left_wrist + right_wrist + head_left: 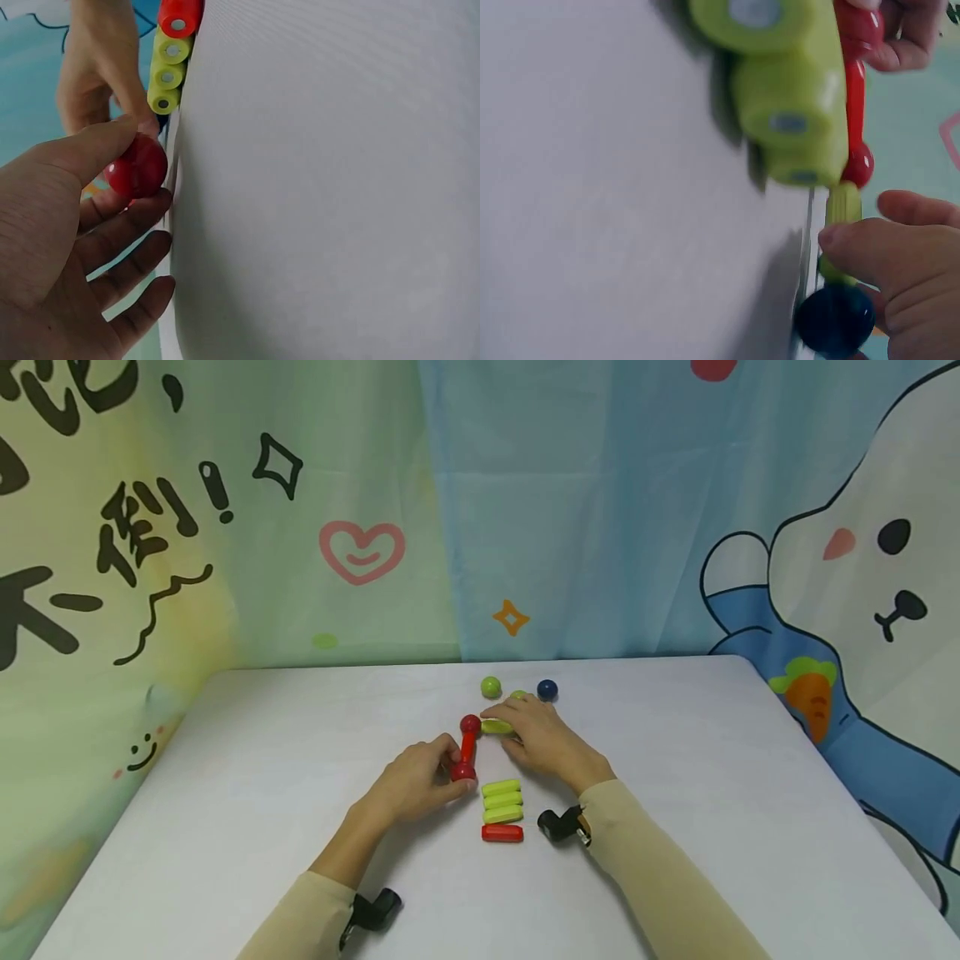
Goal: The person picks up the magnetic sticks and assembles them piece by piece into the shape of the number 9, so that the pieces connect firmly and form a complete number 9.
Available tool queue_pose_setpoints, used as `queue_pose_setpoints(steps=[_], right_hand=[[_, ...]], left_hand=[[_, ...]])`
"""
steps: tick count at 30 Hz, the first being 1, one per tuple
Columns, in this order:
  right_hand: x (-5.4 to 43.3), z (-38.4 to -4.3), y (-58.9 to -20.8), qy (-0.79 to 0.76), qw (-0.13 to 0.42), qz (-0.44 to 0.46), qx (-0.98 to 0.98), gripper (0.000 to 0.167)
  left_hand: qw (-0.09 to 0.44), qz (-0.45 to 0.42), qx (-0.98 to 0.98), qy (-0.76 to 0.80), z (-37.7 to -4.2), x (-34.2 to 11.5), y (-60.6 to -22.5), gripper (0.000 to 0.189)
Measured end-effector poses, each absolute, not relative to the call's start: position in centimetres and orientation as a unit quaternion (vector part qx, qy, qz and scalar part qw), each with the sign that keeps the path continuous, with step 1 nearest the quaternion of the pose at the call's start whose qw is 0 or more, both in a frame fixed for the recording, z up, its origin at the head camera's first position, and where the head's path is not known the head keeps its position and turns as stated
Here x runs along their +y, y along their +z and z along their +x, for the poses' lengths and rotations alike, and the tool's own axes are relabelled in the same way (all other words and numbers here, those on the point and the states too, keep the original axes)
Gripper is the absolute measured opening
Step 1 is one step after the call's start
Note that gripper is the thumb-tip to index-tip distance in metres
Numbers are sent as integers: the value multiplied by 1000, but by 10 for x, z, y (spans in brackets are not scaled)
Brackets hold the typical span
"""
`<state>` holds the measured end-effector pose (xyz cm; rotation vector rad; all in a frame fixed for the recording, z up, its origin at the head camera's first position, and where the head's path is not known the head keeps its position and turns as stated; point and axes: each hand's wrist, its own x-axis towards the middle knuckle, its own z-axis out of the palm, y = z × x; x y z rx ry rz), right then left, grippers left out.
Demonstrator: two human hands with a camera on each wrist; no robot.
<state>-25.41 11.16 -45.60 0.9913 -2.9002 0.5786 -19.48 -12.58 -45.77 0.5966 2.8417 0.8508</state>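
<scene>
My left hand [420, 777] pinches the near red ball [139, 166] of a red magnetic rod [468, 747] between thumb and fingers. Another red ball [470, 724] sits at that rod's far end. A yellow-green magnetic rod [496, 727] meets this far ball and points right. My right hand [547, 735] holds the yellow-green rod between thumb and forefinger; its thumb [855, 244] overlaps the rod in the right wrist view. Just beyond the right fingers are a partly hidden green ball [517, 694] and a dark blue ball [547, 690].
Another green ball [491, 687] lies near the far edge of the white table [300, 727]. Three yellow-green rods [502, 799] lie side by side nearer me, with a loose red rod [502, 833] just in front. A printed curtain [540, 510] hangs behind the table.
</scene>
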Motion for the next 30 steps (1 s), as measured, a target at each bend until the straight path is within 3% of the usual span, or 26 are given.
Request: queue_pose_setpoints(steps=[6, 12, 23, 30], right_hand=[[122, -251, -461, 230, -19, 275, -933, 42], [129, -251, -466, 246, 2, 229, -942, 37], [132, -254, -469, 307, 0, 220, -926, 33], [137, -255, -483, 367, 14, 230, -901, 40]], left_hand=[[58, 188, 945, 263, -192, -130, -452, 31], [72, 192, 944, 258, -196, -129, -450, 31], [80, 209, 926, 304, -203, -126, -455, 32], [80, 212, 912, 341, -209, -129, -467, 37]])
